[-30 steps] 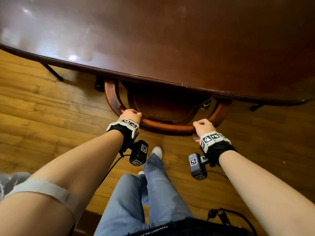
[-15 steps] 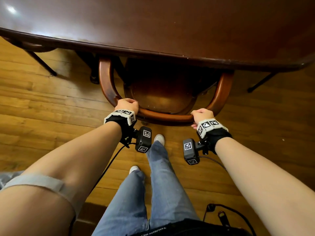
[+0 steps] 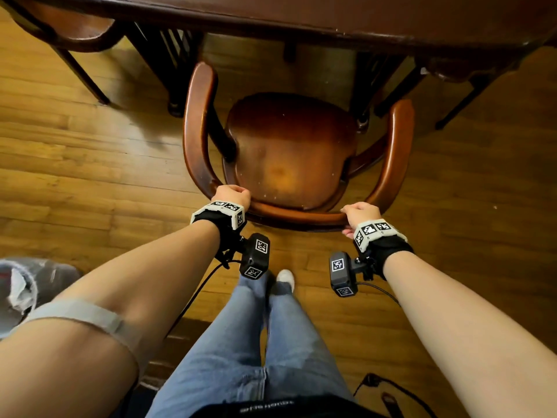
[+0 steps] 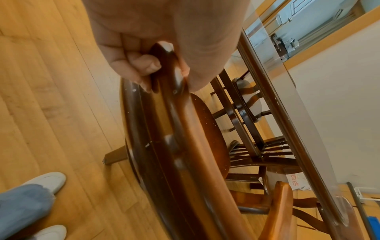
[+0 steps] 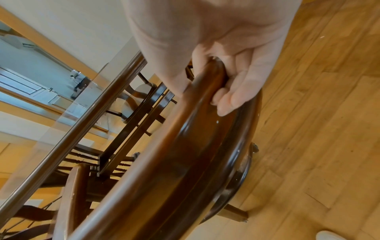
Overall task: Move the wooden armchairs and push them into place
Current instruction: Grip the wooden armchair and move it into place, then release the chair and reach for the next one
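A wooden armchair (image 3: 289, 146) with a round seat and a curved back rail stands on the floor in front of me, most of its seat out from under the dark table (image 3: 361, 16). My left hand (image 3: 231, 196) grips the rail at its left bend, fingers curled under it (image 4: 144, 65). My right hand (image 3: 360, 214) grips the rail's right bend, thumb and fingers wrapped around it (image 5: 232, 91). The rail (image 4: 185, 129) shows blurred in the left wrist view, and the same rail (image 5: 164, 154) in the right wrist view.
Another wooden chair (image 3: 69, 28) sits tucked under the table at the upper left, and one more (image 3: 452, 67) at the upper right. Table legs (image 3: 168, 55) stand beyond the seat. My legs and white shoes (image 3: 284, 279) are just behind the armchair. Plank floor lies all around.
The armchair has come back out from under the table toward me, so nearly its whole seat and both armrests now show. Both hands kept their grip on the back rail.
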